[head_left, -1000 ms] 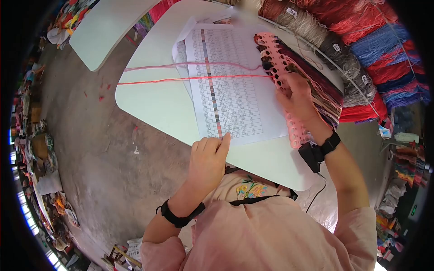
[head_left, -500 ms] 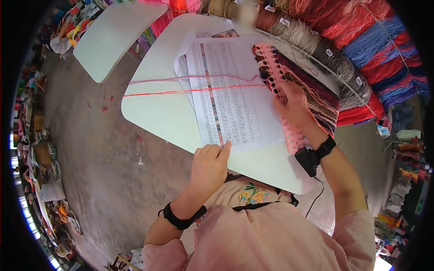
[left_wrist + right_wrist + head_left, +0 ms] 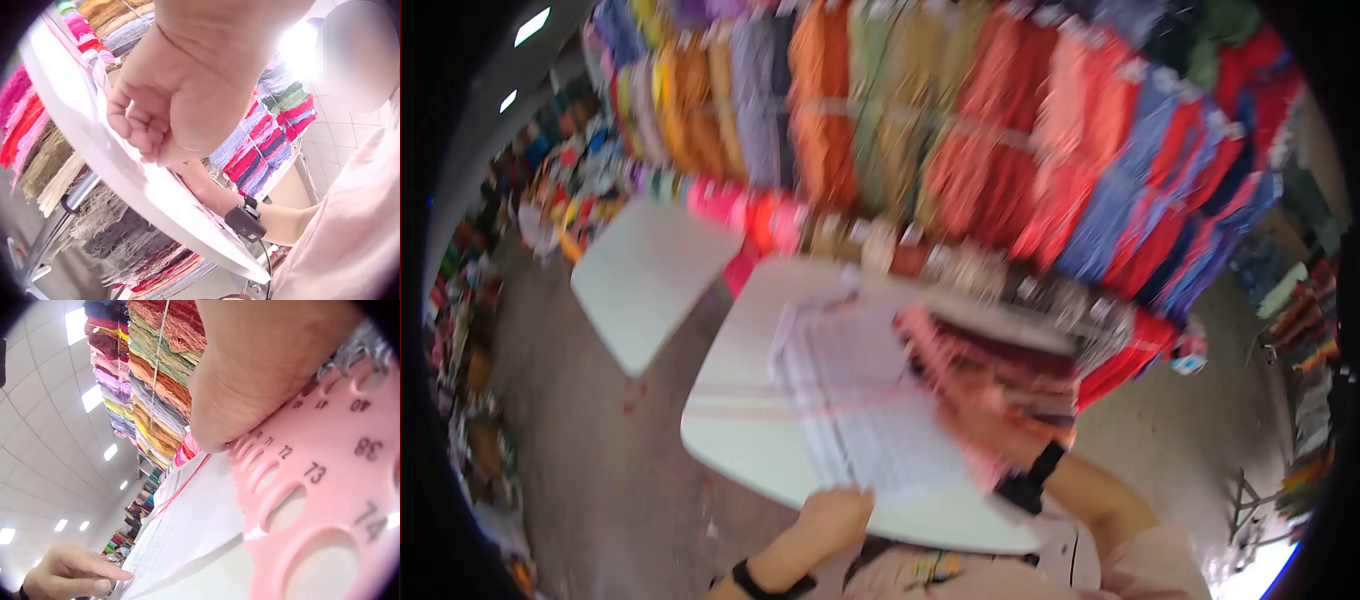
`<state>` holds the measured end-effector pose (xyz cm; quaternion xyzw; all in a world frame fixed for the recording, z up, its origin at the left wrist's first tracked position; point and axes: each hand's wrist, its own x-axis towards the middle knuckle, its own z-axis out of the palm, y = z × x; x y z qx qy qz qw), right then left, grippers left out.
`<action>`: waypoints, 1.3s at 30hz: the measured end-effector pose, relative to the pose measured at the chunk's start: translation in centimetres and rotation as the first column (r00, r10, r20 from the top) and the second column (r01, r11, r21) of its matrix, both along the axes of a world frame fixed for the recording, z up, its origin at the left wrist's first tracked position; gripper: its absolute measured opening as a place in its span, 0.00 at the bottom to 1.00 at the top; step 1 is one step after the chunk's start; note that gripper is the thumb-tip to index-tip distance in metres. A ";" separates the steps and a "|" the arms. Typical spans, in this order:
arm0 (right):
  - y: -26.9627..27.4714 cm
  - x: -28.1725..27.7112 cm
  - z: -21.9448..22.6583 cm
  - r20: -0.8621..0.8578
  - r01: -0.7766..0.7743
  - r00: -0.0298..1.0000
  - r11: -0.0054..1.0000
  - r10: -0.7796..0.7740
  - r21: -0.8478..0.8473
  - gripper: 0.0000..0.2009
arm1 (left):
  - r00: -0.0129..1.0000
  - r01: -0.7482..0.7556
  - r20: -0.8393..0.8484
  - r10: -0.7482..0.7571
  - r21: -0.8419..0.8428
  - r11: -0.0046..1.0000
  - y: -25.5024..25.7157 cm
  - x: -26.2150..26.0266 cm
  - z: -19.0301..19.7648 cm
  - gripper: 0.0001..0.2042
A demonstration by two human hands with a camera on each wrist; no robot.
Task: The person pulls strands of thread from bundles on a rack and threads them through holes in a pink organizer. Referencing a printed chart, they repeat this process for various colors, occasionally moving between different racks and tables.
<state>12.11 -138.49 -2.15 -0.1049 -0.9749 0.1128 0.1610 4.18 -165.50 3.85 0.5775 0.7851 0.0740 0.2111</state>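
My right hand [image 3: 992, 428] grips a pink thread card [image 3: 275, 544] with holes and printed numbers, its thumb along the card's edge in the right wrist view. Its fingertips are hidden there. Dark red, brown and pink thread bundles [image 3: 1022, 362] fan out from the card's far side. My left hand [image 3: 836, 520] is at the near edge of a printed chart [image 3: 830, 350]. Its index finger [image 3: 112, 570] points straight onto the sheet, the other fingers loosely curled and holding nothing. Two long strands, one pink and one red [image 3: 181, 487], lie across the chart.
The sheets lie on a white table [image 3: 720, 430] with rounded corners. Behind it, many coloured yarn hanks [image 3: 900, 110] hang on a rack. A second white tabletop [image 3: 650, 275] stands to the left. A cable [image 3: 269, 269] hangs from the right wrist's camera.
The head view has tilted up, so the hanging yarn fills its top and the table appears lower; the picture is blurred. Both hands keep about the same places at the chart and card.
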 end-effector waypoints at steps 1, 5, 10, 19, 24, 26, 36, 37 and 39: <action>0.0 -0.2 0.6 -0.027 -0.017 1.000 0.989 0.013 -0.148 0.25 | 0.996 -0.015 0.087 0.018 -0.038 0.999 0.4 -0.7 1.3 0.09; 0.1 -0.5 1.6 -0.106 -0.109 0.990 0.987 0.097 -0.119 0.20 | 0.978 0.199 0.098 -0.186 -0.141 0.970 2.5 -4.3 6.3 0.12; 0.0 -0.3 2.0 -0.137 -0.138 0.984 0.974 0.114 -0.181 0.18 | 0.950 0.274 0.122 -0.289 0.127 0.953 7.5 -6.5 17.4 0.09; 0.1 -0.3 3.0 -0.148 -0.158 0.981 0.959 0.125 -0.234 0.16 | 0.999 0.002 0.020 -0.031 0.814 0.581 24.6 -12.3 25.5 0.05; 0.2 -0.3 2.4 -0.155 -0.156 0.981 0.954 0.118 -0.255 0.16 | 0.947 -0.319 0.318 0.047 0.911 0.262 32.7 -16.1 26.9 0.06; 0.4 -0.3 2.3 -0.172 -0.145 0.980 0.952 0.101 -0.270 0.16 | 0.921 -0.381 0.390 0.016 0.891 0.248 34.5 -16.6 27.4 0.07; 0.8 -0.2 2.3 -0.203 -0.164 0.974 0.932 0.101 -0.324 0.13 | 0.766 -0.537 0.633 -0.113 0.726 0.429 35.2 -18.4 27.7 0.09; 0.9 -0.2 2.2 -0.200 -0.167 0.974 0.932 0.105 -0.323 0.12 | 0.756 -0.534 0.642 -0.128 0.717 0.448 34.9 -18.6 27.8 0.09; 0.7 -0.3 2.3 -0.195 -0.171 0.975 0.927 0.109 -0.334 0.11 | 0.732 -0.529 0.663 -0.155 0.698 0.483 34.1 -18.7 28.1 0.10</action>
